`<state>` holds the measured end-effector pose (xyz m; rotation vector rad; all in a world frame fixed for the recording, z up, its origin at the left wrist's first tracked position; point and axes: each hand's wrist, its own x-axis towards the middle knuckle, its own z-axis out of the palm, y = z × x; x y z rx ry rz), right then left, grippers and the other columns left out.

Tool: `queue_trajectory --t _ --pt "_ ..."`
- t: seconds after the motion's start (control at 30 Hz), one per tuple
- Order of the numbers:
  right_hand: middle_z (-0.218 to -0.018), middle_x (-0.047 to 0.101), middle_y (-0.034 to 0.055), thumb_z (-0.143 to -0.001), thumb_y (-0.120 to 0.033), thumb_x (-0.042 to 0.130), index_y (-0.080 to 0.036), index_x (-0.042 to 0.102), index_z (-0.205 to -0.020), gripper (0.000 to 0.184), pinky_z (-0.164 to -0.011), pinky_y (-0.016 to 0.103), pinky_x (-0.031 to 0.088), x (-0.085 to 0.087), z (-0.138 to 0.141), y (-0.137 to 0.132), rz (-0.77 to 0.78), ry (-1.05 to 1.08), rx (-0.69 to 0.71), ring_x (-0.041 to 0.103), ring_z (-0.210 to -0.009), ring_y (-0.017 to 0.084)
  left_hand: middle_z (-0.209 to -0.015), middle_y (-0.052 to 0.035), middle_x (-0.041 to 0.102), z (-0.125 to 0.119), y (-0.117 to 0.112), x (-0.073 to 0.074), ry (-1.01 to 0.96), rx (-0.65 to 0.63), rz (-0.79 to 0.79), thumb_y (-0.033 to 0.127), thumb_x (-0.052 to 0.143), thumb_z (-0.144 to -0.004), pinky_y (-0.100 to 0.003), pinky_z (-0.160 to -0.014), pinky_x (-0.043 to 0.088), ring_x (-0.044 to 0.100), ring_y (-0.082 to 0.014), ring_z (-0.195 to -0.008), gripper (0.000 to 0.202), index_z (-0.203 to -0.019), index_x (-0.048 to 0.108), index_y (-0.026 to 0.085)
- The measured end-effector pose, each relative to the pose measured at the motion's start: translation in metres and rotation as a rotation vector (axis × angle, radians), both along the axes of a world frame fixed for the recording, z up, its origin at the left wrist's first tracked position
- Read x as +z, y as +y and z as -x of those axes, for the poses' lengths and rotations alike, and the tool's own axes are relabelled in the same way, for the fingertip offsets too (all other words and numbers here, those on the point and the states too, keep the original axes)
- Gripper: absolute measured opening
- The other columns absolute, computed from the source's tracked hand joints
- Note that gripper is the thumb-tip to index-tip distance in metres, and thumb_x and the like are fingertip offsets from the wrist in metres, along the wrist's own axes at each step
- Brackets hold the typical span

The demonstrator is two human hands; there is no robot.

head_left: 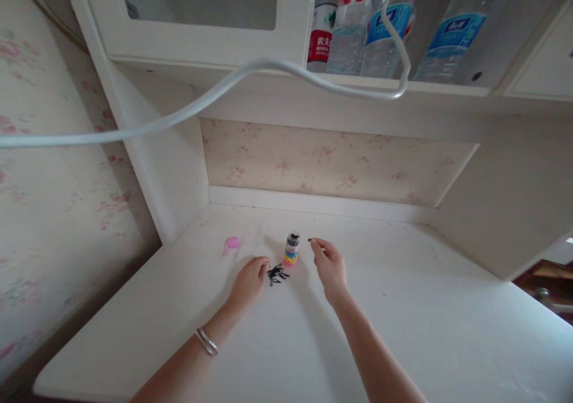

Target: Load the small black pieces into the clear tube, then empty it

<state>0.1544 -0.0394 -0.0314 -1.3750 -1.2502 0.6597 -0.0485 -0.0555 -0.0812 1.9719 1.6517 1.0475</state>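
Observation:
A small clear jar (pixel 291 249) with pink, yellow and blue bands stands upright on the white desk (pixel 403 307); dark bits fill its top. Just in front of it lies a small pile of black pieces (pixel 277 273). My left hand (pixel 249 282) rests on the desk with fingers curled, its fingertips touching the left side of the pile. My right hand (pixel 329 265) hovers right of the jar, thumb and forefinger pinched on one tiny black piece (pixel 310 240) near the jar's mouth. A silver bangle sits on my left wrist.
A pink lid (pixel 231 243) lies on the desk left of my left hand. A white cable (pixel 250 68) loops across in front of the upper shelf, where several plastic bottles (pixel 358 21) stand. Cabinet walls close in the desk left and right.

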Motion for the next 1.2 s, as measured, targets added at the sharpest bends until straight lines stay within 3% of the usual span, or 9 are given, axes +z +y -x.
queue_trajectory --t 0.13,0.33,0.57,0.77,0.87,0.97,1.07,1.2 --pt "-0.091 0.063 0.0045 -0.082 -0.043 0.053 -0.021 0.073 -0.084 0.03 -0.069 0.027 0.043 0.029 -0.001 0.018 -0.202 -0.288 0.084 0.054 -0.071 0.014 -0.1 -0.0072 0.069 0.003 0.001 -0.002 -0.009 0.051 0.015 0.025 0.047 -0.087 -0.03 -0.084 0.046 0.064 -0.0183 -0.093 0.024 -0.106 0.061 0.019" --pt "-0.092 0.058 0.0048 -0.08 -0.033 0.054 -0.023 0.075 -0.081 0.023 -0.076 0.029 0.042 0.031 0.01 0.03 -0.214 -0.51 0.119 0.054 -0.085 0.017 -0.092 -0.0051 0.072 0.008 0.001 -0.002 -0.057 0.075 0.055 0.027 0.056 -0.081 -0.028 -0.075 0.049 0.067 -0.0174 -0.083 0.021 -0.1 0.061 0.019" --pt "-0.092 0.06 0.0032 -0.068 -0.03 0.061 -0.022 0.075 -0.077 0.018 -0.068 0.027 0.042 0.026 0.016 0.043 -0.05 -0.251 0.158 0.051 -0.069 0.013 -0.098 -0.0076 0.072 0.006 0.001 0.005 -0.113 0.051 0.06 0.029 0.051 -0.084 -0.028 -0.079 0.05 0.068 -0.0176 -0.088 0.026 -0.105 0.062 0.017" --pt "-0.092 0.066 0.0037 -0.07 -0.038 0.062 -0.021 0.073 -0.083 0.025 -0.066 0.027 0.042 0.024 0.008 0.038 -0.012 -0.094 0.094 0.053 -0.071 0.015 -0.098 -0.0049 0.072 0.002 -0.002 0.013 -0.113 0.014 0.051 0.033 0.045 -0.087 -0.027 -0.077 0.05 0.067 -0.0171 -0.086 0.028 -0.097 0.068 0.019" --pt "-0.095 0.067 0.0051 -0.074 -0.042 0.058 -0.02 0.072 -0.088 0.029 -0.065 0.027 0.042 0.012 -0.002 0.019 0.011 -0.01 0.059 0.055 -0.074 0.016 -0.096 -0.0041 0.072 0.003 -0.003 0.017 -0.141 0.024 0.042 0.035 0.046 -0.087 -0.027 -0.075 0.049 0.066 -0.0172 -0.083 0.03 -0.097 0.069 0.019" --pt "-0.095 0.068 0.0045 -0.073 -0.043 0.06 -0.021 0.071 -0.087 0.028 -0.063 0.026 0.042 -0.012 -0.013 -0.005 0.115 0.112 0.062 0.056 -0.074 0.017 -0.093 -0.0041 0.072 0.004 0.002 0.028 -0.184 0.019 0.059 0.04 0.047 -0.087 -0.027 -0.069 0.05 0.065 -0.0161 -0.072 0.033 -0.098 0.069 0.018" --pt "-0.087 0.067 0.0037 -0.07 -0.044 0.063 -0.021 0.071 -0.084 0.028 -0.059 0.026 0.041 -0.037 -0.019 -0.021 0.235 0.151 0.076 0.055 -0.069 0.016 -0.097 -0.0047 0.071 0.0 0.011 0.051 -0.175 -0.023 -0.044 0.04 0.049 -0.087 -0.026 -0.071 0.049 0.064 -0.016 -0.08 0.032 -0.096 0.07 0.018" --pt "-0.089 0.066 0.0041 -0.071 -0.045 0.062 -0.02 0.071 -0.081 0.028 -0.059 0.025 0.04 -0.054 -0.018 -0.026 0.201 0.116 0.114 0.054 -0.068 0.016 -0.097 -0.0034 0.069 -0.018 0.026 0.085 -0.101 -0.057 -0.195 0.035 0.049 -0.088 -0.023 -0.072 0.049 0.063 -0.0144 -0.084 0.026 -0.094 0.071 0.02"
